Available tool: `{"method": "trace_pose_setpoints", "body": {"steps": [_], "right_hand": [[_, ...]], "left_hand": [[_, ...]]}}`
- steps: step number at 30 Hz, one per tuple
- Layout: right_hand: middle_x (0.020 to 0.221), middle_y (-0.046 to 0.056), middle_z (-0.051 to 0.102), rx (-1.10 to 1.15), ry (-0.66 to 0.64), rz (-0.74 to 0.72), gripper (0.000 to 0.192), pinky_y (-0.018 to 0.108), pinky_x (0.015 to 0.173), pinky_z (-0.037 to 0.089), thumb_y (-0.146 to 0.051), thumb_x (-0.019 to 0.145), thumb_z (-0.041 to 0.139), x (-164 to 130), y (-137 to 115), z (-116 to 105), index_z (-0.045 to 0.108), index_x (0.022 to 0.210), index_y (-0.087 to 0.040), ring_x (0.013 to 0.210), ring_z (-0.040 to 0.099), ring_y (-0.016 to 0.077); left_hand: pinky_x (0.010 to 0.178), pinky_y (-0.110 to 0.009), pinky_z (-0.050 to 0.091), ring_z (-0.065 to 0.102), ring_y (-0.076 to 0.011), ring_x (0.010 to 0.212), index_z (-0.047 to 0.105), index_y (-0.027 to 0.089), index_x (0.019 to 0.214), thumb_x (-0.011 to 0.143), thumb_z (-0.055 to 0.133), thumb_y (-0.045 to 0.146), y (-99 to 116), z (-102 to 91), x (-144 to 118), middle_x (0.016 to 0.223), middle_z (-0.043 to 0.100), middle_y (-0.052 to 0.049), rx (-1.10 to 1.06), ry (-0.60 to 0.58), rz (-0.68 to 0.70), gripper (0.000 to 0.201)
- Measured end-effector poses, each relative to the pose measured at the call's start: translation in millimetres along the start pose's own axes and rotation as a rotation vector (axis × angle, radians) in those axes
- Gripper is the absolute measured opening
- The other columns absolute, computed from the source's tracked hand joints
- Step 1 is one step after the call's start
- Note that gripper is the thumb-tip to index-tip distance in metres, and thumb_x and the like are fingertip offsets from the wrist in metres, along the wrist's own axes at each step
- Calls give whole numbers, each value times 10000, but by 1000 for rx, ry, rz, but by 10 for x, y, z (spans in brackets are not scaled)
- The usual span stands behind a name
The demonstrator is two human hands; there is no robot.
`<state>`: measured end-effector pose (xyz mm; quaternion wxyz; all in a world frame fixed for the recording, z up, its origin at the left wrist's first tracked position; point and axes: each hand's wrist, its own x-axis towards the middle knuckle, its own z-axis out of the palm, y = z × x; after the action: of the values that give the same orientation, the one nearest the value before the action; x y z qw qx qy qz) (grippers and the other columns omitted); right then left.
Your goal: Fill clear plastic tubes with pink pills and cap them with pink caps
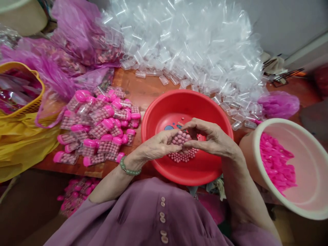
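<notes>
A packed cluster of pink beads (180, 138) is between my hands above the red basin; it looks like a small clear container full of them, though its walls barely show. My left hand (162, 143), with a green bead bracelet at its wrist, is closed on the cluster's left side, thumb toward me. Curved round the right side, my right hand (208, 138) has its thumb and fingertips at the beads. Loose pink beads (183, 156) lie in the red basin (205, 171) below, partly hidden by my hands.
Filled clear bottles with pink caps (102, 130) are piled at left, beside a yellow basket (38, 82) and pink plastic bags (77, 27). Empty clear containers (189, 44) heap up behind. A white bucket (312, 164) of pink caps (276, 160) stands at right.
</notes>
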<state>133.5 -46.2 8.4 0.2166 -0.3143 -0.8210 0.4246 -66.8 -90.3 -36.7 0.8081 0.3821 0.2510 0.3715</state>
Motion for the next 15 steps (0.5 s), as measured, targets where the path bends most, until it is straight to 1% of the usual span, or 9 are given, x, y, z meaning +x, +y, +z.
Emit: {"method": "trace_pose_setpoints", "body": {"steps": [2, 4, 6, 8, 10, 12, 15], "right_hand": [[818, -2, 608, 7, -31, 7, 264, 232, 651, 449, -312, 819, 748, 30, 2, 0, 645, 1018, -174, 707, 537, 99], [811, -1, 609, 19, -41, 15, 254, 232, 649, 443, -336, 812, 754, 50, 7, 12, 644, 966, -167, 701, 533, 97], [786, -4, 598, 42, -36, 35, 263, 231, 624, 431, -366, 808, 754, 59, 18, 30, 634, 926, -164, 675, 518, 94], [773, -6, 591, 78, -38, 59, 269, 227, 598, 417, -378, 807, 753, 64, 25, 47, 624, 913, -167, 655, 500, 91], [775, -9, 591, 120, -57, 75, 245, 221, 584, 404, -356, 814, 747, 71, 22, 57, 619, 910, -171, 648, 491, 86], [776, -13, 586, 152, -84, 86, 221, 217, 577, 395, -323, 815, 746, 85, 12, 59, 614, 912, -174, 645, 483, 82], [726, -30, 530, 172, -106, 101, 211, 215, 560, 378, -307, 811, 744, 110, 6, 63, 580, 831, -175, 629, 455, 77]], "left_hand": [[908, -337, 541, 685, -194, 952, 689, 133, 1085, 746, 766, 210, -11, -20, -5, 1009, 721, -93, -13, -47, -15, 356], [936, -342, 527, 682, -204, 991, 689, 140, 1113, 753, 763, 216, -24, -39, -8, 1048, 717, -101, -41, -60, -5, 375], [958, -319, 509, 675, -191, 1007, 695, 147, 1108, 754, 763, 205, -34, -54, -10, 1070, 713, -96, -58, -44, 14, 365], [936, -298, 513, 671, -172, 978, 699, 146, 1092, 755, 759, 191, -39, -61, -9, 1051, 712, -86, -60, -39, 18, 346], [893, -293, 530, 668, -164, 932, 693, 137, 1088, 762, 744, 188, -38, -63, -6, 1020, 710, -86, -56, -64, 5, 333], [888, -285, 526, 660, -159, 926, 685, 128, 1084, 764, 732, 183, -36, -65, -1, 1015, 704, -87, -55, -83, 1, 328], [893, -249, 500, 646, -140, 924, 674, 120, 1056, 761, 728, 171, -36, -74, 11, 1000, 691, -72, -58, -77, 5, 304]]}}
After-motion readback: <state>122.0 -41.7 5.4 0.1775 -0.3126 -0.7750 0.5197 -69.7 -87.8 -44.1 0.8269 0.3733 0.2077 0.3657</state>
